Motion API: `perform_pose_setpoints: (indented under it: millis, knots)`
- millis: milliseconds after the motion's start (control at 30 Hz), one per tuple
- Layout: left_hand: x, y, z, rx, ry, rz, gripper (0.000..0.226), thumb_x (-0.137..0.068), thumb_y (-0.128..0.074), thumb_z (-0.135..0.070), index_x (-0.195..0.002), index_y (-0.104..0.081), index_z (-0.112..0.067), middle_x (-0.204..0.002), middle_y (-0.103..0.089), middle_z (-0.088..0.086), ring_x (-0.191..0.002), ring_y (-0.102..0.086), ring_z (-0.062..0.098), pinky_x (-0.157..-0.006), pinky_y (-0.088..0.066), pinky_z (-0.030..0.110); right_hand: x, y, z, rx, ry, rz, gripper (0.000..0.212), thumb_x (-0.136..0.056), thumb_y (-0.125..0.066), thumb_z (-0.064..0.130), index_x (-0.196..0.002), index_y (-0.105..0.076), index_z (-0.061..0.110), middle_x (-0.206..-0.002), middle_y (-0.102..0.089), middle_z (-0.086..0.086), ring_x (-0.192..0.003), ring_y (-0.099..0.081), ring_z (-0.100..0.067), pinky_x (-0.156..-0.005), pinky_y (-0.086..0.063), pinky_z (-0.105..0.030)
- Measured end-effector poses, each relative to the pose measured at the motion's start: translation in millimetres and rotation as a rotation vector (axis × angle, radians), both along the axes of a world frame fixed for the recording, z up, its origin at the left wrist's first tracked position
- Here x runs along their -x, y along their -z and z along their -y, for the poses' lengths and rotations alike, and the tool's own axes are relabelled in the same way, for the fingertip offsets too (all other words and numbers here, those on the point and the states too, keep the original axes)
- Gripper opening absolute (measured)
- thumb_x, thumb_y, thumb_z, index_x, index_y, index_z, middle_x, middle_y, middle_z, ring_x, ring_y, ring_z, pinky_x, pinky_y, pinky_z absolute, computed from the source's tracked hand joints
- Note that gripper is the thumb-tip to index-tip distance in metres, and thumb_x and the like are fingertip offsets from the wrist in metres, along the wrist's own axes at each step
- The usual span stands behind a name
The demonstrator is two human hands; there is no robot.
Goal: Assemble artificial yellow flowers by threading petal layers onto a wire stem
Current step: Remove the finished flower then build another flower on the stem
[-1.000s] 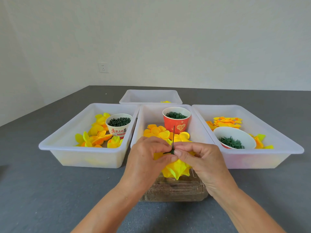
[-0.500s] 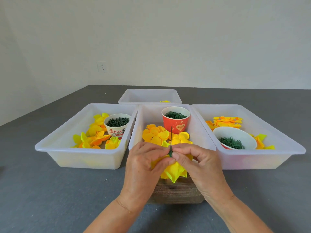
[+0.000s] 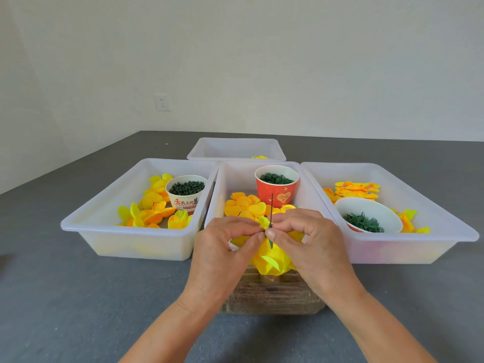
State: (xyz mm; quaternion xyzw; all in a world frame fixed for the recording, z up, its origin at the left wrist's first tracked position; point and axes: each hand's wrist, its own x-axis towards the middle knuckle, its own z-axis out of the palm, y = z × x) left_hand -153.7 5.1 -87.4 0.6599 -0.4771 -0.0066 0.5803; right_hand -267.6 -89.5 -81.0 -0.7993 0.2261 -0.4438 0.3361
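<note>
Yellow petal layers (image 3: 271, 260) sat on green wire stem (image 3: 272, 205); left hand (image 3: 222, 254) and right hand (image 3: 309, 247) both pinched stem and petals above middle tray (image 3: 222, 184).

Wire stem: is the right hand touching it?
Touching. The head view shows the right hand pinching the wire stem between thumb and fingertips, above the yellow petals.

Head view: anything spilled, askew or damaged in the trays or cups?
Nothing stands out. All three cups stand upright with their green parts inside, loose petals stay within the trays, and both hands hold the flower on its wire.
</note>
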Motion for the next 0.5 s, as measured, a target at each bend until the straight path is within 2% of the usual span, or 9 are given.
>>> perform_pose_setpoints:
  millis: [167,300,400,500]
  knots:
    - [2,3,-2,0.060,-0.023,0.257,0.006,-0.078,-0.071,-0.019,-0.080,-0.076,-0.022,-0.084,-0.069,-0.018,-0.090,-0.058,0.006,-0.080,-0.049,0.024,2,12,-2,-0.010,-0.057,0.099,0.002,-0.073,-0.071,0.030,-0.073,-0.072,0.029,-0.088,-0.068,0.022,-0.101,-0.057,-0.001,-0.086,-0.043,-0.012]
    - [3,9,1,0.086,-0.060,0.339,0.012,-0.079,-0.066,-0.022,-0.080,-0.076,-0.016,-0.083,-0.069,-0.013,-0.086,-0.060,0.013,-0.076,-0.052,0.036,-1,19,-1,0.008,-0.077,0.153,0.013,-0.074,-0.065,0.031,-0.074,-0.072,0.021,-0.087,-0.069,0.014,-0.101,-0.058,-0.001,-0.087,-0.044,-0.014]
    - [2,13,2,0.105,-0.060,0.345,0.017,-0.082,-0.064,-0.027,-0.080,-0.075,-0.014,-0.082,-0.069,-0.011,-0.086,-0.060,0.012,-0.075,-0.052,0.037,-2,22,0,0.007,-0.087,0.193,0.007,-0.075,-0.066,0.031,-0.074,-0.071,0.026,-0.085,-0.070,0.017,-0.101,-0.059,-0.003,-0.087,-0.046,-0.018]
    - [2,16,3,0.106,-0.078,0.349,0.013,-0.081,-0.066,-0.022,-0.080,-0.075,-0.012,-0.082,-0.069,-0.010,-0.086,-0.060,0.014,-0.075,-0.052,0.039,-4,25,0,0.026,-0.080,0.214,0.005,-0.076,-0.066,0.032,-0.075,-0.069,0.028,-0.085,-0.068,0.021,-0.101,-0.059,-0.004,-0.086,-0.048,-0.021]
